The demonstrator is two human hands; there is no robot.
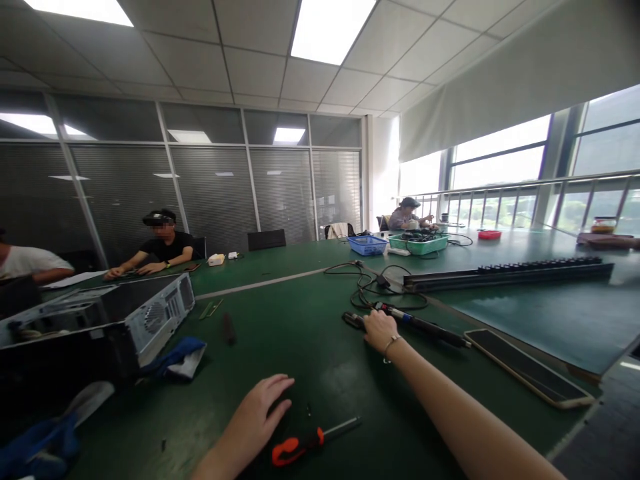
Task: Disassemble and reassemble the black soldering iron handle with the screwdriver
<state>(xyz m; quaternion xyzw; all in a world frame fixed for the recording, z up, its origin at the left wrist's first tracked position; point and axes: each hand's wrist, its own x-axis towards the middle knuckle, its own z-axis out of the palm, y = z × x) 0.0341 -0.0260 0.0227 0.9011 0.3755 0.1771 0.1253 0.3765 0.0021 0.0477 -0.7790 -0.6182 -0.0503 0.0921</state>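
Note:
My right hand (380, 330) reaches out over the green table (310, 347) and closes on a black electric screwdriver (425, 325) whose cable runs back to a tangle of wires (370, 283). My left hand (260, 403) lies flat on the table near me with its fingers spread, holding nothing. A red-and-black hand screwdriver (313, 440) lies just to the right of that hand. An open computer case (100, 317) lies on its side at the left.
A phone (527, 367) lies face up at the right. A long black power strip (505, 272) lies beyond it. Blue (367, 245) and green (419, 243) baskets stand farther back. Blue cloths (175, 357) lie by the case. Other people sit at the far left and far end.

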